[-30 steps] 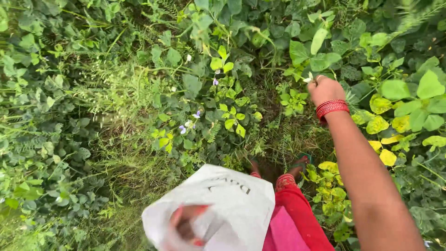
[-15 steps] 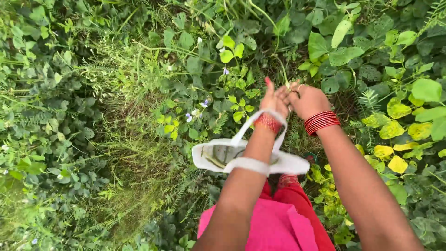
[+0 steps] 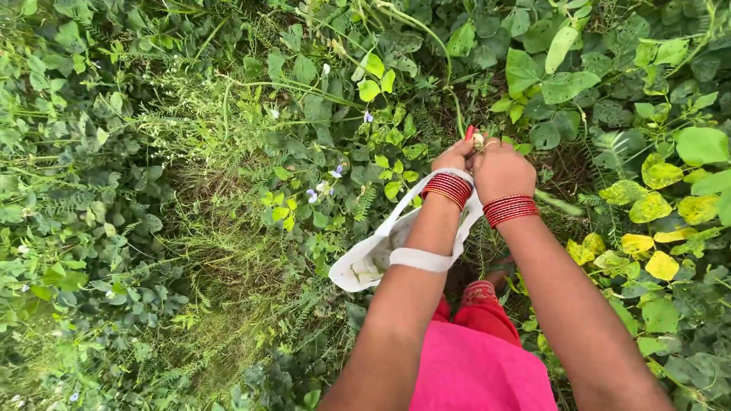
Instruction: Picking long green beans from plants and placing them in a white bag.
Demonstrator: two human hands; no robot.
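Far left: dense weeds and grass (image 3: 228,251), nothing handled there. Small purple flowers (image 3: 324,186) left of the hands, unpicked. White bag (image 3: 373,262) hangs by its handles off the left forearm, mouth open; a few pale bits lie inside, mostly unfilled, so picking looks early. Left hand (image 3: 454,156) and right hand (image 3: 499,169) pressed close together in front, fingertips pinching a small pale bud or pod (image 3: 478,141); can't tell which hand grips it. Not bagged yet. Red bangles (image 3: 512,209) on both wrists. Right: broad green and yellowing leaves (image 3: 647,205), tangled stems crowding access.
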